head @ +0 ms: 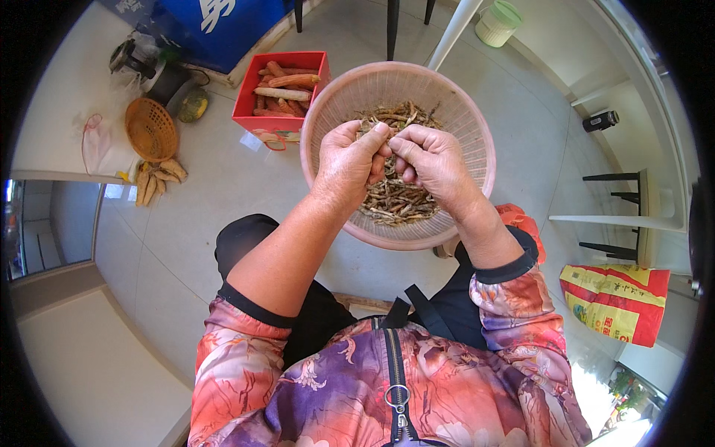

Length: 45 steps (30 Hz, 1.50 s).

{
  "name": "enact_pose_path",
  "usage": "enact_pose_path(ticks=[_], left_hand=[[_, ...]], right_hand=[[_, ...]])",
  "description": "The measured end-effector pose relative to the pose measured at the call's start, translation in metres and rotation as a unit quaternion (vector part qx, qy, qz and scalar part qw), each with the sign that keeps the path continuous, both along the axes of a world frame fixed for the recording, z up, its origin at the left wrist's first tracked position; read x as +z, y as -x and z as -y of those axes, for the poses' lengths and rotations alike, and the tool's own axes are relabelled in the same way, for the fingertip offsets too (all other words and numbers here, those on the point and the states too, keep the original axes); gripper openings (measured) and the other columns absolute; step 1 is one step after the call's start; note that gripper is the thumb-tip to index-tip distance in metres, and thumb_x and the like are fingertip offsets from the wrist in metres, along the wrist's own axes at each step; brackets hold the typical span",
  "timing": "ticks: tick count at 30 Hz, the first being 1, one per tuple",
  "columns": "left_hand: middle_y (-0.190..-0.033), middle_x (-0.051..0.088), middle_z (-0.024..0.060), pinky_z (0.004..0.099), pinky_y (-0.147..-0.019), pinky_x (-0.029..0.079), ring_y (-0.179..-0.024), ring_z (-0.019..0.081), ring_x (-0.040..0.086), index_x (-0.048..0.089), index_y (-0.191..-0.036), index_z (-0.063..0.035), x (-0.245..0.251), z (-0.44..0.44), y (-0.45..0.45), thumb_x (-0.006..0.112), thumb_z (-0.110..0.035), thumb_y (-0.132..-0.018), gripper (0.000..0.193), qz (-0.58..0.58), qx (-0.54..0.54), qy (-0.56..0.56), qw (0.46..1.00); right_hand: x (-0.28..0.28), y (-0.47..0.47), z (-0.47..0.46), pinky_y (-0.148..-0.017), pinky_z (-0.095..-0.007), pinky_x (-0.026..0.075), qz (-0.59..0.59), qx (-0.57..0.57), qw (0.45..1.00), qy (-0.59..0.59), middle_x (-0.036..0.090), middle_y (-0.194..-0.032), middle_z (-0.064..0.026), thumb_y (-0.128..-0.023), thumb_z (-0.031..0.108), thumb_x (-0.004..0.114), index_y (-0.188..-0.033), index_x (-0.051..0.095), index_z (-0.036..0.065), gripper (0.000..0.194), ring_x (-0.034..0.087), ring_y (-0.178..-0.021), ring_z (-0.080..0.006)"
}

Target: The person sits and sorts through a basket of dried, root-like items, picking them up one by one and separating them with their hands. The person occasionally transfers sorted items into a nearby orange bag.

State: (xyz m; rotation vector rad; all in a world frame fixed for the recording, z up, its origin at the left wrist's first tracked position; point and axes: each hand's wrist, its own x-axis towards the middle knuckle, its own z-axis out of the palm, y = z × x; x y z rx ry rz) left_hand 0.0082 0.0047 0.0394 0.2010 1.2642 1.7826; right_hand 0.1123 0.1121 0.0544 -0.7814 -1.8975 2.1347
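Note:
A pink plastic basket (399, 241) stands before me, with many dried, brownish bean pods (399, 201) heaped inside. My left hand (357, 153) and my right hand (427, 159) are close together above the heap. Both have thumb and fingers pinched around a small dried pod, mostly hidden by the fingertips. The other fingers of each hand are curled in. To the left of the basket a red box (241, 106) holds corn cobs (285, 92), some reddish and one pale.
An orange basket (151, 131), a green squash (193, 106) and pale tubers (153, 184) lie at the left. A lidded pail (497, 25) stands at the far right. Chair legs (392, 31) rise beyond the basket. A red and yellow sack (614, 304) lies at the right.

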Motion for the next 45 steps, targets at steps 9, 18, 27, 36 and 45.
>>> enact_pose_path(ticks=[9, 18, 27, 36, 45], left_hand=[[-0.07, 0.056, 0.0018, 0.0198, -0.04, 0.034, -0.045, 0.0046, 0.042, 0.057, -0.091, -0.0012, -0.004, -0.003, 0.0, 0.062, -0.015, -0.091, 0.014, 0.013, -0.038, -0.009, 0.999], [-0.068, 0.056, 0.0028, 0.0202, -0.039, 0.033, -0.045, 0.0054, 0.042, 0.056, -0.089, -0.0018, -0.007, -0.004, -0.008, 0.062, -0.012, -0.09, 0.012, -0.005, -0.003, -0.009, 1.0], [-0.066, 0.056, 0.0035, 0.0211, -0.037, 0.032, -0.045, 0.0062, 0.043, 0.055, -0.09, -0.0003, -0.006, -0.006, -0.007, 0.063, -0.011, -0.089, 0.014, 0.018, -0.019, -0.013, 1.0], [-0.065, 0.056, 0.0036, 0.0216, -0.037, 0.032, -0.043, 0.0069, 0.043, 0.057, -0.087, -0.0002, -0.009, -0.007, -0.009, 0.063, -0.013, -0.088, 0.014, -0.006, -0.002, 0.021, 1.0], [-0.066, 0.056, 0.0017, 0.0195, -0.039, 0.033, -0.045, 0.0049, 0.042, 0.057, -0.087, -0.0037, -0.008, -0.009, -0.009, 0.064, -0.015, -0.088, 0.013, -0.004, -0.014, 0.035, 0.999]], right_hand=[[-0.005, -0.004, -0.008, -0.042, -0.0142, 0.038, 0.015, -0.013, 0.999, 0.03, 0.058, -0.063, 0.0034, -0.092, 0.015, 0.059, -0.082, 0.066, 0.006, 0.015, 0.051, -0.051, -0.0015], [-0.004, -0.007, -0.008, -0.041, -0.0143, 0.039, 0.023, -0.006, 0.998, 0.058, 0.059, -0.063, 0.0023, -0.092, 0.017, 0.06, -0.082, 0.065, 0.006, 0.016, 0.052, -0.05, -0.0015], [-0.003, -0.012, -0.012, -0.042, -0.0148, 0.041, 0.022, -0.007, 0.997, 0.08, 0.06, -0.063, 0.0018, -0.092, 0.017, 0.061, -0.08, 0.065, 0.006, 0.016, 0.053, -0.05, -0.0018], [-0.006, -0.009, -0.005, -0.046, -0.0206, 0.044, 0.021, -0.039, 0.997, -0.063, 0.061, -0.065, -0.001, -0.088, 0.013, 0.062, -0.076, 0.065, 0.002, 0.016, 0.054, -0.052, -0.0059], [-0.018, -0.009, -0.007, -0.048, -0.0205, 0.046, -0.046, -0.068, 0.98, -0.182, 0.065, -0.07, -0.0032, -0.088, 0.011, 0.061, -0.091, 0.067, 0.001, 0.012, 0.057, -0.052, -0.0077]])
